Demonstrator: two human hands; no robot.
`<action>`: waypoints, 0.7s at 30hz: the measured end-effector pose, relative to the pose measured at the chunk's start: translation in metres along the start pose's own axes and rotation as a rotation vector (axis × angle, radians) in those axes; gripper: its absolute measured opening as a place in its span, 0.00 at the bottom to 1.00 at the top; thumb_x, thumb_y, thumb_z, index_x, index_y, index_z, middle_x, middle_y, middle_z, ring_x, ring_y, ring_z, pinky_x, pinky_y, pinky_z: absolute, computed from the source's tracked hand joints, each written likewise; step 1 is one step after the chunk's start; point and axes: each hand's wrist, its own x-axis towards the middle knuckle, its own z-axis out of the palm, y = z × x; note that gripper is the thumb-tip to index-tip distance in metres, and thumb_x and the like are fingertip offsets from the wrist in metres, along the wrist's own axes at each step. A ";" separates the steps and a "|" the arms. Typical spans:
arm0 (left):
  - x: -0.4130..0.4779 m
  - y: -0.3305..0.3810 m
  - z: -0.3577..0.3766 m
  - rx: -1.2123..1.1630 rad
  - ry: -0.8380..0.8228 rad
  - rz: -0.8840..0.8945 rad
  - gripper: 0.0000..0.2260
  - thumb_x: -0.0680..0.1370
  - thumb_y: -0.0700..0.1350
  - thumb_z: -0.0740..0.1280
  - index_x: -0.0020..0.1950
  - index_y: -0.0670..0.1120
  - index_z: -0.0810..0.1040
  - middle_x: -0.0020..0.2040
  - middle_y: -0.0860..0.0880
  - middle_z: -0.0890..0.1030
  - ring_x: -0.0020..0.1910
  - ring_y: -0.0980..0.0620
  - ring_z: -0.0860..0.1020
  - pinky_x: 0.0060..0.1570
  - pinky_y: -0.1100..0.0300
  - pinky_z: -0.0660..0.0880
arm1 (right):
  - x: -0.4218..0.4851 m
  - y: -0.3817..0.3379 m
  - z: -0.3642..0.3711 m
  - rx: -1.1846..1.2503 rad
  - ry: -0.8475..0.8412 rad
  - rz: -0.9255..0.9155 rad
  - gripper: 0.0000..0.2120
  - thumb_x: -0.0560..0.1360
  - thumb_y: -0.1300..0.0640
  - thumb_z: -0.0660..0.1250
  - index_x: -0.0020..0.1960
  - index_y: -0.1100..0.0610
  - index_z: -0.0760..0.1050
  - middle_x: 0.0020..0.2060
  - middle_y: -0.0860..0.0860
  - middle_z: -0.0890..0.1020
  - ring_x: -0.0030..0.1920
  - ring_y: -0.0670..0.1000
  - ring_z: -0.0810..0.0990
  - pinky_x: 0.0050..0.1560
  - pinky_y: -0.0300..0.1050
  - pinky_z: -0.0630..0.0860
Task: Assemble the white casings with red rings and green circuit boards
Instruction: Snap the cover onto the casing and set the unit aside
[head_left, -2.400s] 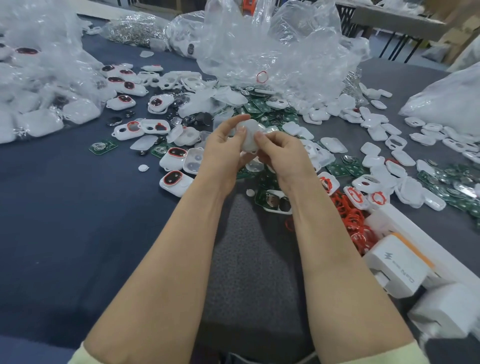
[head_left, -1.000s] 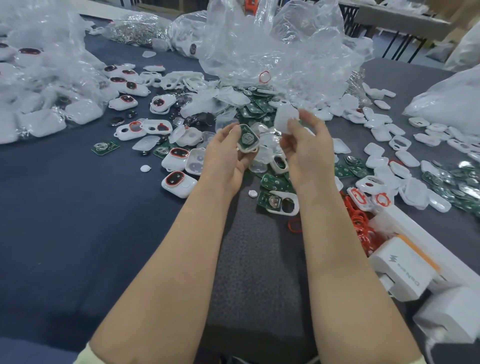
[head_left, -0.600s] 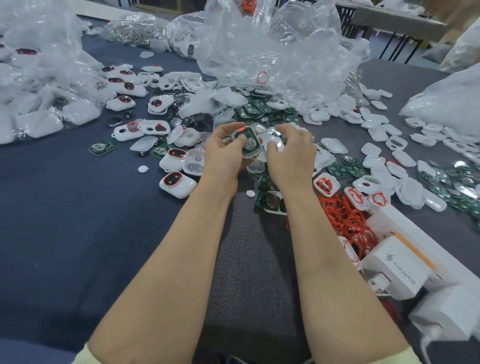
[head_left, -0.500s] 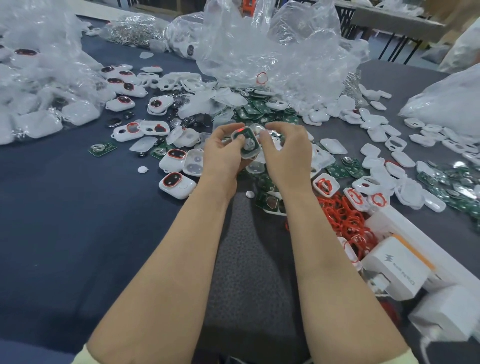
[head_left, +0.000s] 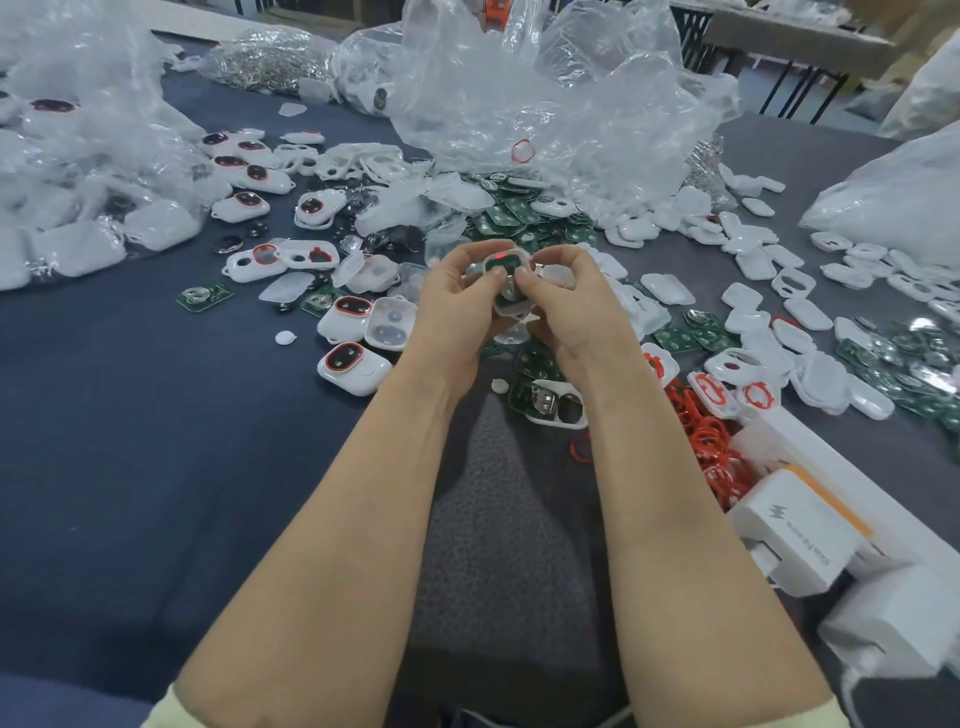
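My left hand (head_left: 457, 306) and my right hand (head_left: 574, 304) meet above the table's middle and together grip one white casing (head_left: 506, 275) with a green circuit board seated in it. A small red light glows on the board. My fingers curl round the casing's edges from both sides. Finished casings with red rings (head_left: 353, 361) lie just left of my hands. Loose red rings (head_left: 711, 441) pile up to the right, and green circuit boards (head_left: 535, 395) lie below my hands.
Crumpled clear plastic bags (head_left: 545, 104) stand behind the hands and at the far left (head_left: 78, 156). Loose white casing halves (head_left: 753, 260) cover the right side. White boxes (head_left: 800, 535) sit at the near right. The dark blue cloth (head_left: 130, 441) at the left carries few parts.
Earlier my hands were apart, the left with the board-filled casing and the right with a white cover. They have come together over the casing and stayed close.
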 end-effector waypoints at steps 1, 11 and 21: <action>0.000 -0.001 0.000 0.018 0.007 0.005 0.12 0.80 0.32 0.58 0.47 0.47 0.76 0.42 0.48 0.80 0.36 0.54 0.79 0.37 0.62 0.79 | 0.000 0.000 0.000 -0.011 0.004 0.005 0.09 0.75 0.61 0.68 0.50 0.52 0.69 0.45 0.61 0.81 0.43 0.55 0.79 0.37 0.44 0.72; 0.002 0.000 -0.004 -0.100 -0.031 -0.065 0.07 0.79 0.34 0.62 0.49 0.44 0.77 0.41 0.47 0.81 0.37 0.52 0.80 0.38 0.60 0.81 | -0.001 -0.001 -0.001 0.009 -0.022 0.037 0.08 0.76 0.62 0.67 0.52 0.53 0.72 0.46 0.59 0.81 0.40 0.52 0.77 0.33 0.40 0.69; 0.003 -0.003 -0.002 0.014 -0.006 -0.007 0.11 0.79 0.31 0.62 0.47 0.46 0.75 0.41 0.47 0.80 0.35 0.54 0.80 0.37 0.60 0.80 | 0.001 0.000 0.000 -0.024 -0.012 0.005 0.06 0.76 0.65 0.66 0.50 0.57 0.73 0.52 0.64 0.81 0.50 0.62 0.81 0.53 0.57 0.78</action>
